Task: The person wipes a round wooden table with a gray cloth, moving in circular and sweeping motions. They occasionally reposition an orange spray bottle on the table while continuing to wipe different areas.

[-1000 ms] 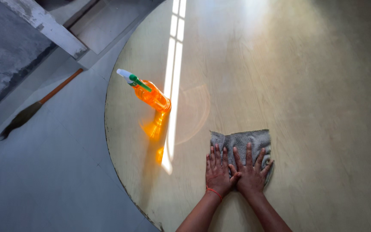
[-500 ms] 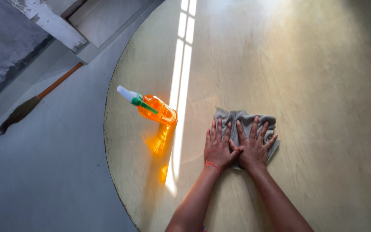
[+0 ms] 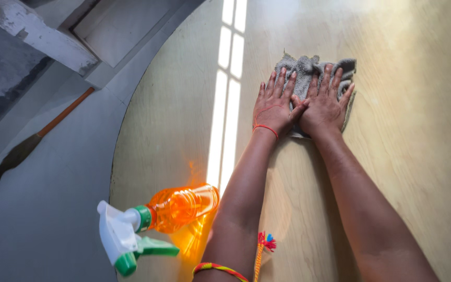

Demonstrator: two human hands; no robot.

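A grey cloth lies bunched on a round, pale wooden table. Both my hands press flat on it, side by side, arms stretched far forward. My left hand, with a red thread at the wrist, covers the cloth's left part and touches the bare wood too. My right hand covers the cloth's middle and right part. The thumbs touch. Fingers are spread and straight on both hands.
An orange spray bottle with a white and green trigger head stands near the table's left edge, close to my left arm. A broom with an orange handle lies on the grey floor at left. A sunlit stripe crosses the table.
My hands have pushed the cloth away from me across the table, and my arms have stretched out. The view moved forward, so the spray bottle now appears close at lower left.
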